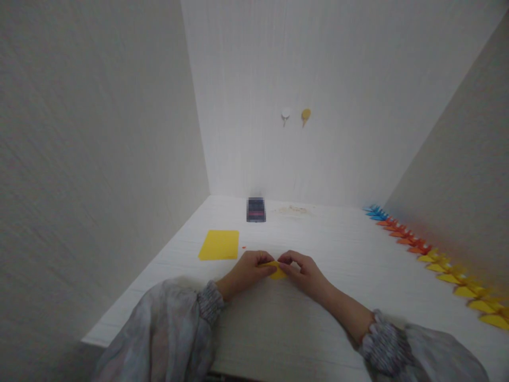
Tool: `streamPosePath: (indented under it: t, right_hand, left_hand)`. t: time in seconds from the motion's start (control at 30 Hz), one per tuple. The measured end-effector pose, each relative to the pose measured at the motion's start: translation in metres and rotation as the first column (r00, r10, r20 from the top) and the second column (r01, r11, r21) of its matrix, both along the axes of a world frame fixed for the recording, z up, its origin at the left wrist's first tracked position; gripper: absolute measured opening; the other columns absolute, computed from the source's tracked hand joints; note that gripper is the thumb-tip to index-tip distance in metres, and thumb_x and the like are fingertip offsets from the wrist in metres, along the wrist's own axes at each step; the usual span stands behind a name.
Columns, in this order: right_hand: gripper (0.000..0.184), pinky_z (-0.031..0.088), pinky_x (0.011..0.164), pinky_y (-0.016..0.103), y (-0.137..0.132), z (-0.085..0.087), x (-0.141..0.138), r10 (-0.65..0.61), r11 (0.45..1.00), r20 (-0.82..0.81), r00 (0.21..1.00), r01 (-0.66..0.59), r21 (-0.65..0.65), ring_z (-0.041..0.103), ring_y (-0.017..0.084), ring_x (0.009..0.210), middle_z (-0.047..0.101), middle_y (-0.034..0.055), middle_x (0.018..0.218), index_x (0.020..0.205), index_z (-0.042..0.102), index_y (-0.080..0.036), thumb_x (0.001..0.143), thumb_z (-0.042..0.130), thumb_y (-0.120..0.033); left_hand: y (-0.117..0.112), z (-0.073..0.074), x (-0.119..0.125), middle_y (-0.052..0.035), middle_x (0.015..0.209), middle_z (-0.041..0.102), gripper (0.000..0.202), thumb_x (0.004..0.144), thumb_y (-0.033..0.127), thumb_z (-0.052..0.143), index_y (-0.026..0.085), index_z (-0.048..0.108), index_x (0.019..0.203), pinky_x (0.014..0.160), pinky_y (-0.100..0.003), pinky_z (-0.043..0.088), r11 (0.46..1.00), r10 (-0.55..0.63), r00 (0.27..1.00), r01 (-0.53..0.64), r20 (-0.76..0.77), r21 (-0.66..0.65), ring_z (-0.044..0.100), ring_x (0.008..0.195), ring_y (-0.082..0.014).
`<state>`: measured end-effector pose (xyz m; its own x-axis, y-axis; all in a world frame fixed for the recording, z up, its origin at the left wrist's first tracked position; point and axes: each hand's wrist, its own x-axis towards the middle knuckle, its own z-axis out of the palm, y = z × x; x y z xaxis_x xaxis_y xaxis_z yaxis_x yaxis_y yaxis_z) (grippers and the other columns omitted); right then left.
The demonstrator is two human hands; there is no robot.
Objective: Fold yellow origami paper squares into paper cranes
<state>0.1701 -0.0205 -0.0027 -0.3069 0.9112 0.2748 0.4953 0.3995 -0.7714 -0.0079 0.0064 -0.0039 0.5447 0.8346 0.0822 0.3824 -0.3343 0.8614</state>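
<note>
A small folded piece of yellow paper (280,272) is held just above the white table, between both hands. My left hand (256,266) pinches its left side, thumb in front and fingers behind. At its right side, my right hand (301,269) grips the paper between thumb and fingertips. The fingertips of the two hands almost meet at the paper's top edge, and they hide part of the folds. To the left of my left hand lies a flat yellow sheet stack (219,245), with a tiny orange scrap (244,247) beside it.
Along the right wall runs a row of folded paper figures, blue (376,213), then orange (405,236), then yellow (463,281). A dark, blurred-out object (256,210) sits near the back wall. Two hooks, white (285,113) and tan (306,114), are on that wall.
</note>
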Motion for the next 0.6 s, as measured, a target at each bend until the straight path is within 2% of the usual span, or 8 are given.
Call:
streamPosePath:
  t: [0.07, 0.13, 0.2, 0.27, 0.37, 0.5, 0.6]
  right_hand:
    - [0.016, 0.042, 0.059, 0.023, 0.001, -0.003, -0.001, -0.033, 0.998, -0.018, 0.999, 0.032, -0.049, 0.054, 0.013, 0.064, 0.059, 0.0012, 0.069, 0.079, 0.058, -0.016, 0.076, 0.050, -0.030]
    - [0.014, 0.042, 0.056, 0.023, 0.003, -0.007, -0.001, -0.048, 0.995, -0.025, 0.999, 0.046, -0.092, 0.054, 0.012, 0.061, 0.060, 0.0008, 0.066, 0.078, 0.058, -0.016, 0.075, 0.051, -0.027]
    - [0.012, 0.042, 0.054, 0.022, 0.005, -0.011, -0.001, -0.040, 0.993, -0.011, 0.999, 0.038, -0.115, 0.053, 0.012, 0.058, 0.060, 0.0005, 0.065, 0.075, 0.059, -0.016, 0.074, 0.050, -0.025]
    - [0.011, 0.041, 0.053, 0.022, 0.005, -0.014, -0.001, -0.031, 0.993, 0.027, 0.999, 0.034, -0.117, 0.053, 0.012, 0.057, 0.060, 0.0005, 0.064, 0.073, 0.059, -0.016, 0.073, 0.050, -0.022]
    - [0.011, 0.039, 0.050, 0.022, 0.004, -0.016, -0.002, -0.024, 0.996, 0.112, 0.993, 0.034, -0.083, 0.052, 0.012, 0.055, 0.060, 0.0002, 0.061, 0.071, 0.060, -0.017, 0.072, 0.049, -0.020]
    - [0.012, 0.040, 0.051, 0.022, 0.001, -0.015, -0.002, -0.023, 0.999, 0.148, 0.989, 0.028, -0.035, 0.054, 0.012, 0.056, 0.062, 0.0008, 0.063, 0.073, 0.060, -0.018, 0.073, 0.048, -0.018]
    - [0.013, 0.041, 0.052, 0.023, 0.000, -0.014, -0.002, -0.054, 0.998, 0.133, 0.990, 0.057, -0.016, 0.055, 0.013, 0.057, 0.062, 0.0016, 0.065, 0.075, 0.059, -0.017, 0.075, 0.046, -0.020]
  left_hand:
    - [0.002, -0.004, 0.001, -0.0029, 0.072, 0.062, 0.027, 0.072, 0.034, 0.050, 0.011, 0.061, 0.081, 0.057, -0.021, 0.039, 0.999, 0.004, 1.000, -0.004, 0.008, -0.052, 0.053, 0.064, -0.0114]
    - [0.003, -0.006, 0.001, -0.0024, 0.070, 0.060, 0.029, 0.074, 0.036, 0.048, 0.011, 0.061, 0.081, 0.056, -0.021, 0.039, 1.000, 0.001, 1.000, -0.002, -0.028, -0.031, 0.052, 0.062, -0.0111]
    - [0.002, -0.005, 0.000, -0.0019, 0.070, 0.059, 0.027, 0.075, 0.035, 0.047, 0.013, 0.062, 0.081, 0.057, -0.022, 0.039, 0.998, 0.002, 0.996, 0.004, -0.087, 0.068, 0.051, 0.063, -0.0111]
    - [0.001, -0.002, -0.001, -0.0030, 0.076, 0.057, 0.021, 0.069, 0.034, 0.055, 0.014, 0.063, 0.071, 0.065, -0.024, 0.040, 0.971, 0.003, 0.990, 0.031, -0.141, 0.238, 0.050, 0.072, -0.0123]
    - [0.000, 0.002, -0.002, -0.0032, 0.078, 0.055, 0.018, 0.068, 0.032, 0.057, 0.014, 0.062, 0.067, 0.069, -0.024, 0.039, 0.950, -0.038, 0.985, 0.087, -0.166, 0.300, 0.050, 0.074, -0.0121]
    - [-0.001, 0.003, -0.003, -0.0035, 0.082, 0.054, 0.022, 0.069, 0.035, 0.056, 0.014, 0.060, 0.071, 0.068, -0.024, 0.039, 0.952, -0.080, 0.979, 0.131, -0.188, 0.278, 0.049, 0.076, -0.0125]
    - [-0.002, 0.002, -0.004, -0.0021, 0.078, 0.055, 0.028, 0.069, 0.039, 0.055, 0.014, 0.057, 0.082, 0.060, -0.023, 0.039, 0.987, -0.098, 0.984, 0.116, -0.149, 0.115, 0.049, 0.068, -0.0111]
